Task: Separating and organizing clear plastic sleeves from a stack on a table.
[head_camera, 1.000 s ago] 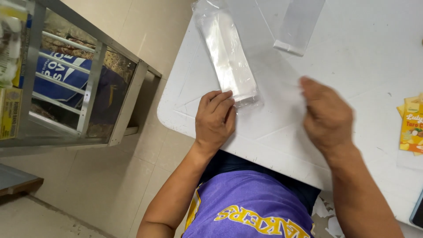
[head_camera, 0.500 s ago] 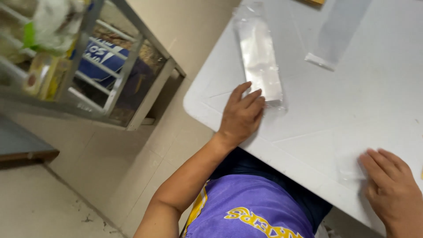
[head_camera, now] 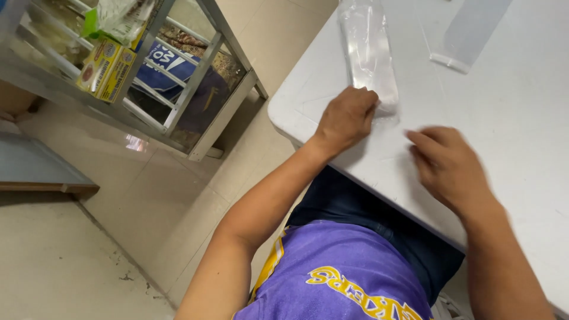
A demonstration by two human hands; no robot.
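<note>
Head view: left hand [head_camera: 347,115] still pins the plastic bag stack [head_camera: 368,50] on the bench [head_camera: 521,118], grip flat; right hand [head_camera: 447,166] back beside it, empty.

Long clear plastic package [head_camera: 368,53] lies near table's left edge, running toward far edge, whitish contents inside. Left hand [head_camera: 345,117] rests fingertips on its near end. Flat clear empty sleeve [head_camera: 471,32] lies further right, toward far edge. On metal rack: yellow box with red print [head_camera: 106,66], green-and-clear bag [head_camera: 118,15] above it, blue-and-white sack [head_camera: 169,65] on lower shelf.
</note>
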